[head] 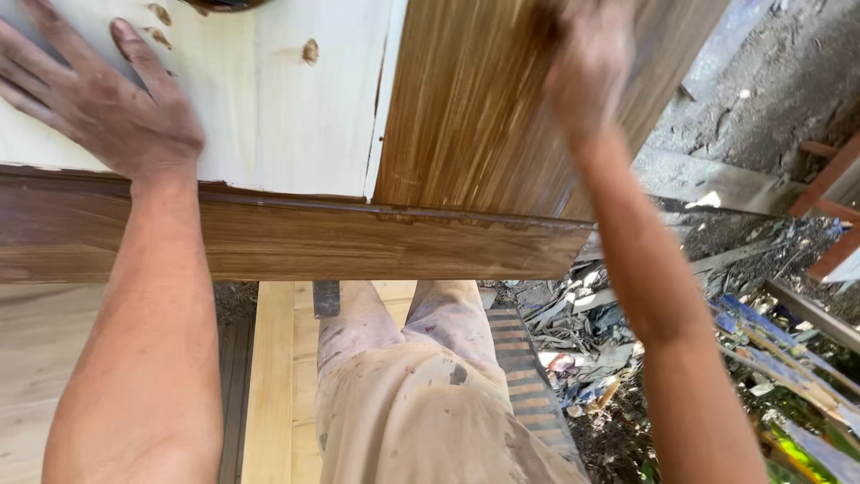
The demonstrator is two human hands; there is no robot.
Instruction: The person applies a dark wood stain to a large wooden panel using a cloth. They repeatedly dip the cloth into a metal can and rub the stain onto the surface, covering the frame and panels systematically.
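Item, nine to three o'clock: our left hand (pixel 98 99), grip open, flat on the pale unstained board (pixel 269 90). Stained panel (pixel 475 116) at twelve o'clock: we judge it stiff, heavy, possibly slick; best held by its edges. Right hand (pixel 587 67) blurred against it, grip state indiscernible.

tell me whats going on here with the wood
A person stands over a wooden piece, seen from their own head. The left hand lies flat, fingers spread, on the pale unstained panel. The right hand, blurred, is pressed on the brown stained panel beside it. A dark stained edge board runs along the front below both panels. Underneath show stained shorts, and a heap of scrap and debris lies to the right.
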